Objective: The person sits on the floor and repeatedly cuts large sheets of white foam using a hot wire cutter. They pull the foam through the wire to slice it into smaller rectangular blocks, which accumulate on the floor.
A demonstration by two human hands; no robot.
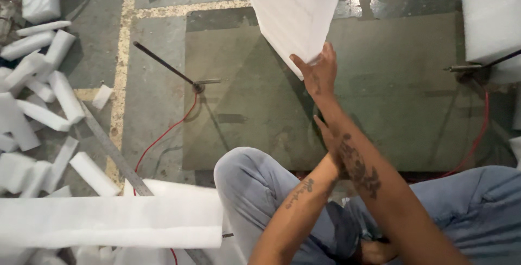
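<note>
My right hand (318, 72) reaches forward and grips the lower corner of a large white foam sheet (296, 10), which hangs tilted over a dark green work board (396, 91). My left hand (324, 132) crosses under my right forearm and rests against it. It is mostly hidden, with only a thumb or finger showing. I sit with my knees (244, 173) in grey trousers drawn up at the board's near edge.
Several white foam offcuts (43, 97) litter the floor at left. A long foam slab (108, 219) lies at lower left and a thick foam block (491, 15) at upper right. Metal rods (165, 65) with red wires (163, 135) stand at both sides of the board.
</note>
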